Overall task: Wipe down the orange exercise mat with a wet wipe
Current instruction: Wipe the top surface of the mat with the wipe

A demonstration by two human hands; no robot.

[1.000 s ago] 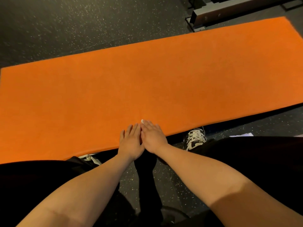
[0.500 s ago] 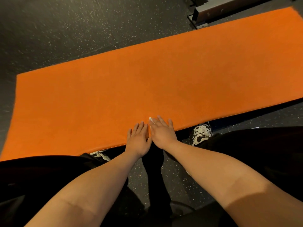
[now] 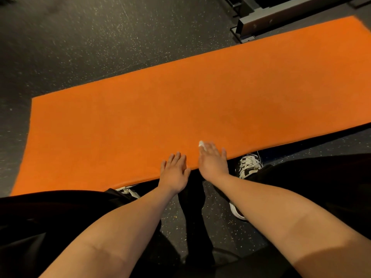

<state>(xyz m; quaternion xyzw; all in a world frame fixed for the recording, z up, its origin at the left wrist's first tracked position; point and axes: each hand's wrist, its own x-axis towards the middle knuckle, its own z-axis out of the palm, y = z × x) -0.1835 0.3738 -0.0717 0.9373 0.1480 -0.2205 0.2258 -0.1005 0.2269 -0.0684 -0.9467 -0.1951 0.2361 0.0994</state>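
My hands were touching a moment ago. Now the right hand [image 3: 212, 160] has slid away from the left hand [image 3: 174, 170] along the near edge of the orange mat [image 3: 180, 109] on the floor [image 3: 100, 37], so I judge a wiping stroke has begun. Both lie flat, fingers [image 3: 176, 157] straight and close together. Only a white scrap of the wet wipe [image 3: 201, 144] shows past the blurred right hand, and the mat's right end is cut off.

Bare orange mat [image 3: 180, 109] ahead of both hands; metal frame [image 3: 281, 19] beyond its far-right edge.
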